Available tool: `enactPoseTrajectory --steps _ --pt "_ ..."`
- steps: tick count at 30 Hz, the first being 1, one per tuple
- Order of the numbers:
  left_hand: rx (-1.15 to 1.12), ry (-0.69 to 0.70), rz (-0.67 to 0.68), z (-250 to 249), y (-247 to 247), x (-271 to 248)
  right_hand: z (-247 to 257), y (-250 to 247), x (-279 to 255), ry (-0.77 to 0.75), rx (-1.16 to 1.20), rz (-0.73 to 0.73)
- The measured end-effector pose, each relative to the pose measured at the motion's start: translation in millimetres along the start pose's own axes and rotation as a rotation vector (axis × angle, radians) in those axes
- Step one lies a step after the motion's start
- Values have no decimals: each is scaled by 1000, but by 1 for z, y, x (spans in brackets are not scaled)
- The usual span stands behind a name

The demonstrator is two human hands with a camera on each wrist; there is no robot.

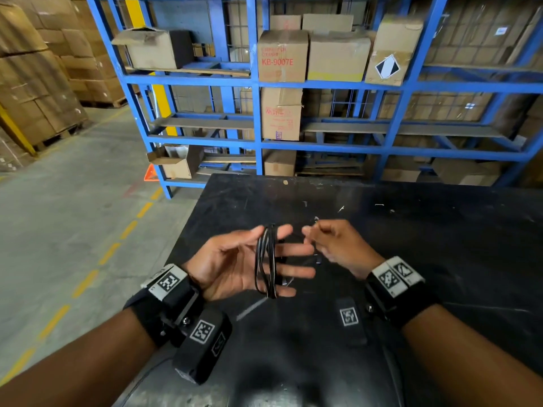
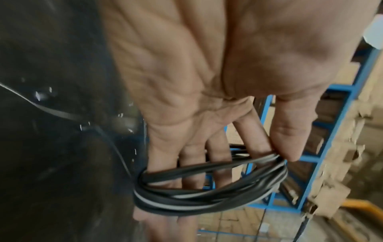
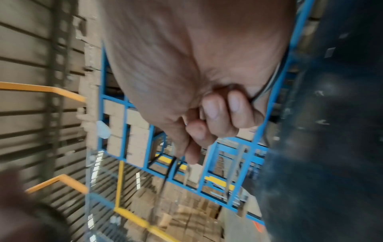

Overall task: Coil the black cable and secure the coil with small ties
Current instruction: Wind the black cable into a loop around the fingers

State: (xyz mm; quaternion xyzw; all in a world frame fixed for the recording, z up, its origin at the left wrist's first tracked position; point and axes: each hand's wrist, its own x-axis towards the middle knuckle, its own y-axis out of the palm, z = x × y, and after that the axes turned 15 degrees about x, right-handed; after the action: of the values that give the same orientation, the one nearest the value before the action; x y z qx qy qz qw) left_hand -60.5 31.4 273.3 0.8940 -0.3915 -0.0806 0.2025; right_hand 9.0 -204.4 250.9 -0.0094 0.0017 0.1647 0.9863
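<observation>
Spreading straight fingers, left hand (image 1: 235, 264) wears black cable (image 1: 266, 261); right hand (image 1: 338, 245) curls.

Left hand (image 1: 235, 264) palm-up over table, fingers (image 2: 215, 157) straight & spread, thumb tip pressing onto index; black cable (image 1: 266, 259) looped round fingers. Right hand (image 1: 338, 245) just beside, palm turned inward, fingers (image 3: 219, 114) curled tight, pinching thin strand. Both forearms bare, wrists strapped w/ black camera bands.

We find the cable (image 1: 266, 261) looped around the left hand (image 1: 235, 264) fingers, above the table (image 1: 440, 245); right hand (image 1: 338, 245) just beside; shelving (image 1: 255, 83) behind.
</observation>
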Motion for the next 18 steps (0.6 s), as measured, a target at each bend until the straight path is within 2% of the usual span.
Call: enactPoseTrajectory --steps 4,8,13,16,17,18 --pt "130 -96 -133 8 -1 1 45 8 4 -161 -224 59" --pt "194 -97 -379 11 -8 3 75 21 -18 -199 -248 67" --pt "289 -25 -568 16 -22 4 86 39 -56 -201 -233 183" --pt "249 35 -622 5 -27 6 71 54 -66 -238 -232 261" --pt "223 98 -662 -4 -37 -10 68 75 -59 -241 -249 330" --pt "216 114 -654 -8 -37 -7 59 77 -61 -237 -235 327"
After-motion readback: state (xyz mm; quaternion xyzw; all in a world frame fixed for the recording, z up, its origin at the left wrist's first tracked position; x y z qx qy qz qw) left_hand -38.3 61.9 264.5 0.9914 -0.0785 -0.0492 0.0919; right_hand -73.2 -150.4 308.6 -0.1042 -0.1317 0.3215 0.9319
